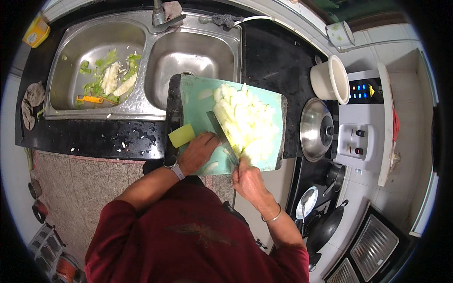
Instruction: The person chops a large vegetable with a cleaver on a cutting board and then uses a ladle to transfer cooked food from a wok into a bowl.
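A green cutting board (pixel 196 111) lies on the counter with its near edge toward me. My right hand (pixel 248 180) grips the handle of a kitchen knife (pixel 220 127), whose blade slants away to the left across the board. Against the blade's right side sits a big heap of sliced pale-green gourd (pixel 247 125). My left hand (pixel 201 152) is curled with its fingertips close to the blade; whatever is under them is hidden. Just beyond that wrist, at the board's left edge, rests an uncut gourd chunk (pixel 181 136). A few loose slices lie near the left fingers.
Left of the board is a double steel sink (pixel 150 61); one basin holds peelings and an orange-handled peeler (pixel 90 99). A pan lid (pixel 316 129) and a cream bucket (pixel 330 79) stand to the right. A wok (pixel 327 227) and a white plate (pixel 307 202) sit nearer.
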A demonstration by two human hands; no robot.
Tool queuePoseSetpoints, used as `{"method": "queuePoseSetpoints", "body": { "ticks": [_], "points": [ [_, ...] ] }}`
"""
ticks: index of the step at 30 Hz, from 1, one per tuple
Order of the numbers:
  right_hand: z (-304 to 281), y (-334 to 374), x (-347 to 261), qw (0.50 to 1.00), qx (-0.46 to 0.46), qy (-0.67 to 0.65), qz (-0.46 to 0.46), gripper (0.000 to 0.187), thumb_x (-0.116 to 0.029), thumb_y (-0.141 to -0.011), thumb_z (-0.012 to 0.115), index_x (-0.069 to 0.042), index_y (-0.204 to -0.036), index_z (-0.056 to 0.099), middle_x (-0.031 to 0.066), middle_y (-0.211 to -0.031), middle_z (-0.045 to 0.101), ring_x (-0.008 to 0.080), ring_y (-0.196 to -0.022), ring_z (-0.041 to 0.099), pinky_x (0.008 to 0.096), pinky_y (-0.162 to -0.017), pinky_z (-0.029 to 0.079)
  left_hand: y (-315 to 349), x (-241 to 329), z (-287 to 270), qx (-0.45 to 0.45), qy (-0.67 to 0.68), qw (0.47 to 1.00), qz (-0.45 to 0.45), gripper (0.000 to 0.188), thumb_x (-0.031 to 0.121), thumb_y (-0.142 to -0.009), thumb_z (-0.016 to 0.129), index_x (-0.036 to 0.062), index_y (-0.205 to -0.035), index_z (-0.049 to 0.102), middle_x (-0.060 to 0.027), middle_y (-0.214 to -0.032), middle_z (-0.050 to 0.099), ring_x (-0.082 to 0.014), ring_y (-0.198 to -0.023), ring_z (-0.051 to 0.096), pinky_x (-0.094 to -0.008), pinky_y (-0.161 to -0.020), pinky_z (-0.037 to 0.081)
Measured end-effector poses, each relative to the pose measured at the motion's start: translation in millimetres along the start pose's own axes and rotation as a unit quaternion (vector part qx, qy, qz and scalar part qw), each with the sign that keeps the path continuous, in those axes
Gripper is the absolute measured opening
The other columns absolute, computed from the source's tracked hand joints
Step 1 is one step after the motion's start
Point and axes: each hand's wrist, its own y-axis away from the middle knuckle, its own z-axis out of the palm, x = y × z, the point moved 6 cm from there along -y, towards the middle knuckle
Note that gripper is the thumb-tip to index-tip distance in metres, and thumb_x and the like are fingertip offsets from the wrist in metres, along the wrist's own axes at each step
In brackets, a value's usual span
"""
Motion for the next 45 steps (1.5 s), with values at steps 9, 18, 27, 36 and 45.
{"method": "queuePoseSetpoints", "body": {
  "ticks": [9, 18, 27, 36, 45],
  "points": [
    [-0.1, -2.6, -1.0, 1.0, -0.003, 0.006, 0.012, 0.017, 0.003, -0.084, 0.059, 0.006, -0.091, 0.044, 0.03, -0.063, 0.056, 0.0496, -0.063, 0.062, 0.0531, -0.057, 0.05, -0.2, 2.2, -6.0, 0.019, 0.022, 0.999, 0.017, 0.022, 0.001, -0.083, 0.059, 0.0022, -0.105, 0.062, -0.0151, -0.099, 0.06, -0.0339, -0.093, 0.06, -0.0419, -0.081, 0.05],
    [8.6, -3.0, 4.7, 1.0, 0.008, 0.004, 0.007, 0.018, 0.002, -0.084, 0.059, 0.007, -0.092, 0.044, 0.0304, -0.061, 0.056, 0.0493, -0.061, 0.061, 0.0522, -0.056, 0.049, 1.6, 1.2, -2.2, 0.005, 0.014, 1.0, 0.018, 0.024, 0.001, -0.082, 0.059, 0.0019, -0.105, 0.063, -0.0146, -0.102, 0.061, -0.0327, -0.098, 0.061, -0.0402, -0.083, 0.051],
    [18.4, -8.2, 7.8, 0.999, 0.017, -0.019, 0.022, 0.017, 0.0, -0.087, 0.059, 0.007, -0.093, 0.045, 0.0319, -0.066, 0.056, 0.0518, -0.065, 0.06, 0.0546, -0.059, 0.048, 1.3, 3.8, -4.3, -0.01, 0.01, 0.999, 0.033, 0.025, 0.003, -0.082, 0.059, 0.0017, -0.107, 0.063, -0.0143, -0.105, 0.061, -0.0318, -0.099, 0.061, -0.0395, -0.087, 0.05],
    [7.4, -10.6, 24.8, 0.999, 0.041, -0.014, 0.029, 0.015, -0.001, -0.088, 0.059, 0.007, -0.094, 0.048, 0.0321, -0.071, 0.058, 0.0509, -0.067, 0.061, 0.0547, -0.06, 0.049, 21.8, -11.1, -85.8, 0.066, -0.127, 0.989, -0.031, 0.041, 0.009, -0.075, 0.074, 0.0028, -0.113, 0.06, -0.0164, -0.115, 0.057, -0.0385, -0.107, 0.056, -0.0478, -0.093, 0.045],
    [4.7, -15.1, 20.3, 0.999, 0.046, -0.006, 0.028, 0.016, -0.001, -0.088, 0.06, 0.007, -0.094, 0.048, 0.0311, -0.068, 0.057, 0.05, -0.064, 0.061, 0.053, -0.058, 0.049, -8.6, 8.9, -36.6, 0.035, -0.063, 0.997, 0.007, 0.039, 0.009, -0.078, 0.073, 0.0039, -0.114, 0.059, -0.0145, -0.118, 0.055, -0.0337, -0.111, 0.055, -0.0449, -0.093, 0.044]
  ]
}}
